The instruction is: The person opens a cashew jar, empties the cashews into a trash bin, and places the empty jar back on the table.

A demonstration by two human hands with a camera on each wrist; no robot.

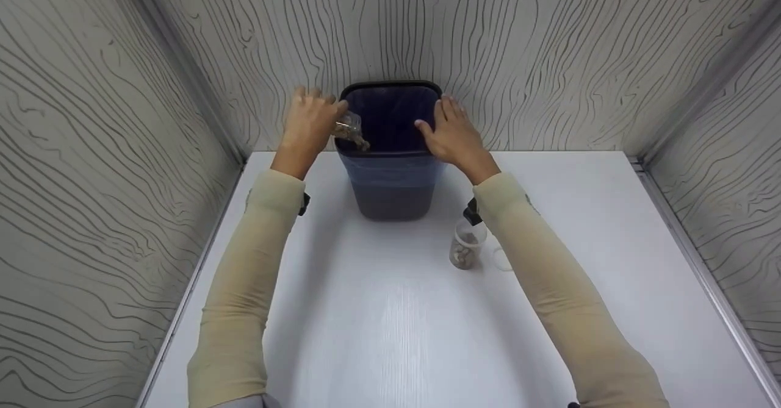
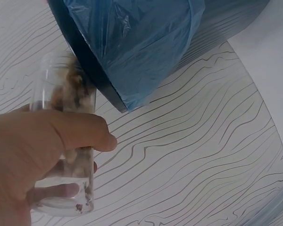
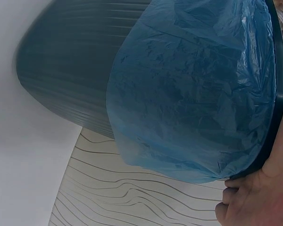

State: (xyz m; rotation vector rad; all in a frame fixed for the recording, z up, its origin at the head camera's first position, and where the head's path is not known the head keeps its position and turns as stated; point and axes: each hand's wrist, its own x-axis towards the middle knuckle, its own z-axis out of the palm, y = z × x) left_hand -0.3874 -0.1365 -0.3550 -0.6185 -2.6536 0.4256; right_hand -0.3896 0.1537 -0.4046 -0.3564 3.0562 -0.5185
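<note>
One clear jar (image 1: pixel 345 125), cylindrical and smooth-walled, plastic or glass not determinable: clamped in the left hand (image 1: pixel 310 118), thumb and fingers wrapped round it, tipped across the rim (image 1: pixel 387 153) of a bin (image 1: pixel 393 197).
Contents: brown, irregular, rough-looking pieces (image 1: pixel 363 144), bunched at the mouth.
Step, as judged: emptying the jar into the bin. Next move would call for a steeper tilt, mouth inside the rim.
One bin, just right of the grip: tapered, round-cornered, wall dark and ribbed.
One liner (image 3: pixel 188 84): thin, glossy, wrinkled blue film, folded down outside the bin.
One right hand (image 1: pixel 454 135), across the opening from the grip: fingers extended, thumb spread apart, resting at the rim.
One second jar (image 1: pixel 459 257), translucent, upright, nearer the person and right of the grip; greyish lumps inside.
One pale ring-shaped item (image 1: pixel 501 266), just beside it, partly behind the sleeve (image 1: pixel 558 292); identity uncertain.
</note>
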